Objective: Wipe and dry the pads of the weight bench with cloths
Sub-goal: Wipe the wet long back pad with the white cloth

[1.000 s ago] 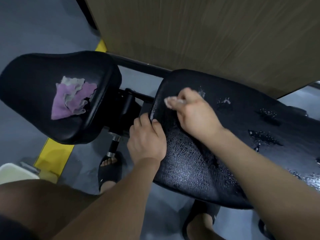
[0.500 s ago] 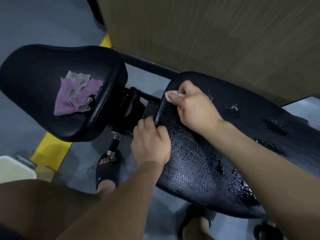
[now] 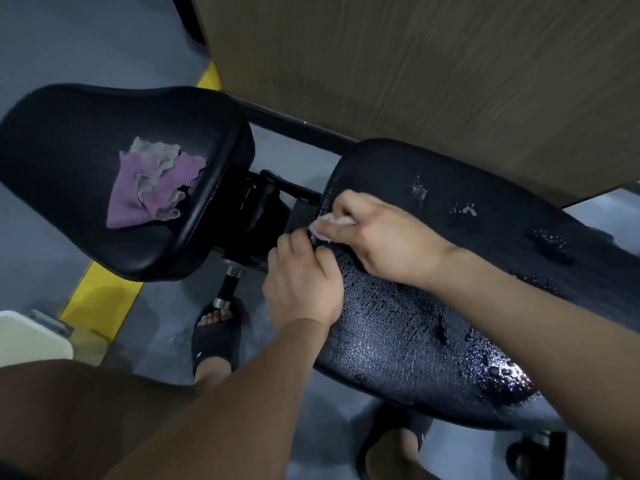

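Grey floor [image 3: 69,46] below. Right grip [image 3: 388,244] pinches a white cloth [image 3: 332,221] at the back pad's [image 3: 415,341] left end; left grip [image 3: 304,285] clasps that edge. The pad's wet length runs rightward, nearer the right grip.

The right hand [image 3: 388,240] has drawn the white cloth [image 3: 332,221] down the end edge of the pad [image 3: 398,334]. A second ago the cloth lay on the pad's top face, a little in from the end and well apart from the left hand [image 3: 301,282]. Half a second ago it had reached the rim, higher up. Now it sits low on that edge, just beside the left hand's fingertips, perhaps touching them. The right hand has come down with it, so the gap between the two hands has nearly closed.
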`<state>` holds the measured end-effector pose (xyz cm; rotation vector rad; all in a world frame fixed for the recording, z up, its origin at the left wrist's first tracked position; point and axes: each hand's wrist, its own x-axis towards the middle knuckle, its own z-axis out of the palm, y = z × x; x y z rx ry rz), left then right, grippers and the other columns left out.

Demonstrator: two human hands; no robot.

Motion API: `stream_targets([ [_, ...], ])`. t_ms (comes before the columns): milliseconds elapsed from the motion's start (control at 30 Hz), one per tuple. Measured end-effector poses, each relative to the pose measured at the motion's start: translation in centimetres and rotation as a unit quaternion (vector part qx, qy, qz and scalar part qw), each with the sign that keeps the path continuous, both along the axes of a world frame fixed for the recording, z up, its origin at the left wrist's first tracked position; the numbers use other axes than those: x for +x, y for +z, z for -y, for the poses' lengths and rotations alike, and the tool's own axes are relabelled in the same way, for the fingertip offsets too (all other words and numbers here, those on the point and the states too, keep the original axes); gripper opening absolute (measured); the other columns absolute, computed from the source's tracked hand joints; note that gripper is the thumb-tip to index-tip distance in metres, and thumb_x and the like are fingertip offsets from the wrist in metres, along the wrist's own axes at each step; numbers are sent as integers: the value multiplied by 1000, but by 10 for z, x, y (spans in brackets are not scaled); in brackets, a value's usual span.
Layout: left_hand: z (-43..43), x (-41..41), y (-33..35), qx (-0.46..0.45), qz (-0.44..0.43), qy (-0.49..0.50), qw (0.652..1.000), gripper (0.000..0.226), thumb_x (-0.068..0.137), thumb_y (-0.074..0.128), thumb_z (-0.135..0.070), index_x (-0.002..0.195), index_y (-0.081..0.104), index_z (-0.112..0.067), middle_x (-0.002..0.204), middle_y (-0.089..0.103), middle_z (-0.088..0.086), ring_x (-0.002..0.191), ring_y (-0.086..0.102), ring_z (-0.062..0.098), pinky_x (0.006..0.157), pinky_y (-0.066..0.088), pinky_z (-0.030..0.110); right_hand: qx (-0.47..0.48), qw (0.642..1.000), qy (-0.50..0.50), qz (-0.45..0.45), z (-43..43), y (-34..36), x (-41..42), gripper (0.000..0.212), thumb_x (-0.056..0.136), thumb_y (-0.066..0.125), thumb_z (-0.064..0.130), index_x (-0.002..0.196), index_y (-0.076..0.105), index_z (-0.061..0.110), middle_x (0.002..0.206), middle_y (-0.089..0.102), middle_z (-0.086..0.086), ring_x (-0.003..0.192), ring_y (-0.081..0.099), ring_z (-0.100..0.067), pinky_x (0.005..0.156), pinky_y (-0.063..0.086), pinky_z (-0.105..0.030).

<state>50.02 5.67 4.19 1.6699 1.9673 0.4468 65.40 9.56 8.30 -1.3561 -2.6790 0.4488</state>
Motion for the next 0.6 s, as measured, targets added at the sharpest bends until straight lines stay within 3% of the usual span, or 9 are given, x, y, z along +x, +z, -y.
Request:
stream_targets([
  [67, 0, 1, 0, -1, 0, 1, 1000, 55, 88, 23, -40, 123, 57, -14, 117, 56, 7, 108, 52, 29, 75, 45, 43, 9, 1000, -17, 11, -10, 1, 8, 44, 101, 35, 32, 138, 60, 30, 110, 51, -7, 97, 52, -26, 72, 52, -38],
  [133, 0, 1, 1, -1, 5, 2, 1000, 50, 90, 30, -38, 124, 58, -15, 116, 57, 6, 108, 53, 28, 75, 44, 43, 42, 990, -137, 3, -27, -4, 16, 37, 104, 38, 32, 132, 62, 32, 106, 49, -6, 93, 52, -27, 70, 51, -38],
  [200, 1, 1, 0, -2, 9, 3, 1000, 47, 91, 31, -38, 124, 58, -16, 116, 57, 4, 107, 53, 27, 76, 45, 43, 77, 963, -257, 12, -37, -9, 14, 30, 100, 53, 19, 128, 63, 24, 103, 47, -9, 89, 53, -32, 66, 54, -41],
  [233, 1, 0, 0, -1, 9, 3, 1000, 47, 91, 31, -38, 123, 57, -16, 116, 57, 4, 107, 53, 27, 77, 45, 43, 83, 959, -270, 19, -37, -11, 7, 31, 96, 56, 12, 126, 63, 20, 102, 46, -10, 88, 53, -32, 64, 55, -43],
  [300, 0, 1, 0, -1, 5, 3, 1000, 46, 91, 31, -38, 122, 57, -15, 116, 57, 5, 108, 53, 28, 76, 46, 44, 76, 975, -207, 23, -27, -12, -8, 35, 92, 59, 6, 125, 63, 17, 103, 45, -11, 87, 53, -33, 60, 53, -42],
  [400, 1, 2, 0, 2, 3, 4, 1000, 47, 92, 31, -38, 123, 57, -14, 116, 57, 5, 107, 53, 28, 75, 44, 43, 60, 987, -148, 34, -28, -6, -4, 38, 95, 59, 11, 130, 62, 23, 103, 42, -9, 91, 53, -32, 59, 49, -38],
  [533, 3, 1, -1, 11, 3, 0, 1000, 45, 93, 32, -37, 123, 57, -14, 114, 58, 4, 105, 54, 26, 71, 39, 38, 59, 937, -340, 61, -58, -1, 17, 38, 91, 53, 4, 124, 64, 20, 108, 40, -11, 82, 49, -32, 63, 43, -38],
  [600, 2, 1, 0, 10, 2, 1, 1000, 46, 92, 31, -39, 121, 57, -15, 113, 58, 4, 104, 54, 26, 72, 42, 40, 54, 928, -362, 75, -60, 1, 6, 33, 87, 50, -2, 115, 62, 10, 113, 42, -16, 77, 40, -27, 62, 39, -38],
])
